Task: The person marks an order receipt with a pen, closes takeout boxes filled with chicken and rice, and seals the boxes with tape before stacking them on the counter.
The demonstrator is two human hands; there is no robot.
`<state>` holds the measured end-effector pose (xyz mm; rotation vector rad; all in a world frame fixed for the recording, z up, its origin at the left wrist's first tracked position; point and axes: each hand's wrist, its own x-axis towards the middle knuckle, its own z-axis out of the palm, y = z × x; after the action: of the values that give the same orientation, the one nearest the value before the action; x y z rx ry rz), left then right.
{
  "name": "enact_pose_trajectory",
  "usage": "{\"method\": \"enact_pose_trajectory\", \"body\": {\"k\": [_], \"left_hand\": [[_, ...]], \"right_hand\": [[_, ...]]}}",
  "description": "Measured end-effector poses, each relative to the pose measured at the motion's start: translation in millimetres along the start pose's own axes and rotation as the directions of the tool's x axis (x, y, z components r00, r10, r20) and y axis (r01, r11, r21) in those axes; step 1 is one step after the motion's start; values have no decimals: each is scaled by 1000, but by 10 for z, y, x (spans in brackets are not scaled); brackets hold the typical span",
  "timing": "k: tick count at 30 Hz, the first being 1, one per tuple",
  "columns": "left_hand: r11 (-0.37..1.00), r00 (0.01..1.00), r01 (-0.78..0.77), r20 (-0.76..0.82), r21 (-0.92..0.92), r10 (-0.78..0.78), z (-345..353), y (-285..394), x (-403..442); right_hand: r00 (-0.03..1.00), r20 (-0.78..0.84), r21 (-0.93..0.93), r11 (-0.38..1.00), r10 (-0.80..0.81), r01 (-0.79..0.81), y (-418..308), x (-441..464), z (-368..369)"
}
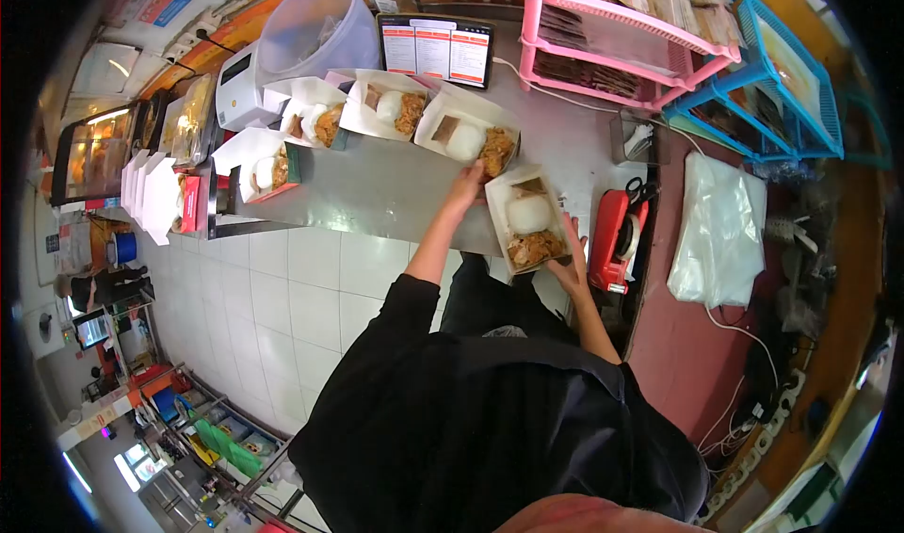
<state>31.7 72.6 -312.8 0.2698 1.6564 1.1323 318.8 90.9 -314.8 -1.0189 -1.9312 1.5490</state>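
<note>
My right hand (573, 266) grips an open cardboard food box (499, 215) by its right side, at the front edge of the counter. In this box lie a white mound of rice (529, 215), browned fried chicken (537, 248) and a small brown packet (528, 187). My left hand (460, 192) has its fingers closed on the front corner of a second open food box (440, 109), just left of the first. That one also holds rice (465, 141), fried chicken (496, 150) and a brown packet (447, 130).
More open filled boxes (363, 119) line the steel counter (377, 185) leftward. Behind stand a tablet (437, 51), a clear plastic tub (315, 29) and a pink rack (603, 34). Rightward are a red tape dispenser (610, 241) and plastic bags (718, 227).
</note>
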Motion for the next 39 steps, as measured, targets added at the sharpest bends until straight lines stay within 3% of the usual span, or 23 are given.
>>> {"method": "enact_pose_trajectory", "body": {"k": [1, 2, 4, 7, 9, 10, 13, 14, 17, 19, 23, 24, 25, 27, 29, 30, 31, 33, 34, 36, 37, 38, 39], "left_hand": [[999, 999, -19, 51, 44, 17, 48, -30, 66], [955, 984, -165, 112, 248, 141, 98, -79, 108], [691, 898, -440, 298, 574, 324, 195, -231, 150], [567, 914, -405, 324, 717, 243, 346, -42, -340], [576, 886, -463, 370, 674, 279, 308, 14, -597], [578, 870, -492, 393, 651, 299, 264, -10, -700], [552, 775, -506, 67, 663, 629, 62, -635, -783], [600, 780, -455, -32, 658, 625, -46, -742, -817], [738, 746, -288, -340, 610, 572, -379, -843, -890], [818, 681, -168, -535, 550, 500, -530, -780, -901], [826, 654, -288, -531, 484, 539, -706, -715, -724], [832, 696, -144, -543, 536, 470, -746, -718, -668], [853, 712, -134, -550, 504, 436, -773, -713, -604], [892, 752, -99, -554, 441, 357, -795, -747, -519], [935, 760, -274, -546, 225, 353, -698, -467, -779], [855, 667, -295, -549, 426, 503, -758, -460, -838], [730, 559, -305, -506, 612, 657, -857, -386, -833], [505, 400, -514, -327, 693, 856, -1030, 89, -899], [408, 468, -570, -127, 713, 875, -1109, 386, -931], [216, 520, -699, 277, 682, 808, -1262, 910, -831], [222, 581, -740, 436, 635, 688, -1381, 895, -682], [237, 604, -776, 582, 584, 545, -1486, 818, -490], [243, 592, -794, 618, 558, 517, -1500, 678, -446]], "right_hand": [[1000, -16, 70, 997, 6, -5, 67, -55, -21], [998, -44, 138, 990, 34, -28, 157, -106, 0], [994, -93, 249, 968, 64, -39, 208, -214, 20], [992, -119, 240, 971, 51, -21, -207, -317, -58], [988, -100, 278, 957, 118, -86, -246, -389, -84], [991, -121, 297, 955, 57, -19, -170, -344, -52], [1000, -8, 123, 992, -24, 24, -212, -56, -7], [996, 44, 111, 991, -74, 69, -325, 105, 42], [970, 241, 390, 918, -28, -70, -458, 481, 348], [938, 341, 343, 937, -58, -67, -369, 694, 433], [926, 374, 418, 901, -54, -117, -100, 808, 389], [954, 290, 410, 891, 77, -196, 72, 810, 342], [957, 199, 409, 870, 211, -277, 233, 808, 283], [973, -180, 292, 952, 146, -89, 388, 885, 163], [898, -438, 30, 997, -48, 68, 347, 1033, 36], [910, -405, -175, 984, -84, 13, 133, 1023, -39], [922, -367, -374, 927, -124, -24, -226, 1070, -139], [988, -154, -741, 662, -1, -115, -1167, 946, -229], [991, -70, -874, 473, 110, -114, -1414, 840, -178], [998, 62, -609, 792, 13, 27, -1425, 782, -21], [993, 108, -424, 901, -52, 93, -1398, 731, 91], [993, 79, -460, 881, -86, 113, -1320, 714, 231], [997, 29, -469, 879, -78, 83, -1172, 625, 343]]}}
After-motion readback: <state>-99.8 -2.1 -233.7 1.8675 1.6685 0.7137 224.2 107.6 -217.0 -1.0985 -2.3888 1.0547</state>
